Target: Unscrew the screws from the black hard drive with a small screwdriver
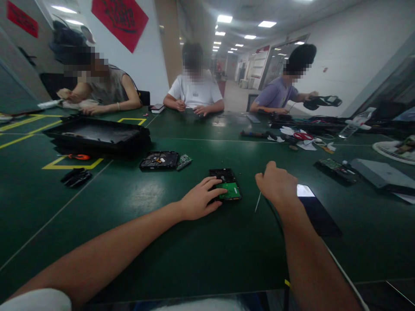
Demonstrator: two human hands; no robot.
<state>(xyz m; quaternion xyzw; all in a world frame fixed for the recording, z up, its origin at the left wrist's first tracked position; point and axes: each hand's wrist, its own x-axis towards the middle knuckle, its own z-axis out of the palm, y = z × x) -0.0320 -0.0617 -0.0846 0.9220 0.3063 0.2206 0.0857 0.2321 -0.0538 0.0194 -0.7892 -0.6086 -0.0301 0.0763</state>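
Observation:
My left hand [204, 196] lies over the left side of a hard drive [223, 174], its fingers across the green circuit board [231, 190] and its thumb by the near edge. The drive rests on the green table with the board facing up. To the right of the drive, my right hand [277, 183] is closed in a fist around a screwdriver [257, 202]. Only its thin metal shaft shows, slanting down towards the table; the fist hides the handle. Beside my right wrist is a phone [319, 214] with a bright patch on its screen.
Left of the drive lie another hard drive [158, 160] and a small circuit board [184, 162]. Farther left are a black tray stack [97, 134] and black parts [75, 177]. A grey box [382, 172] and a bottle [356, 123] stand right. Several people sit across the table.

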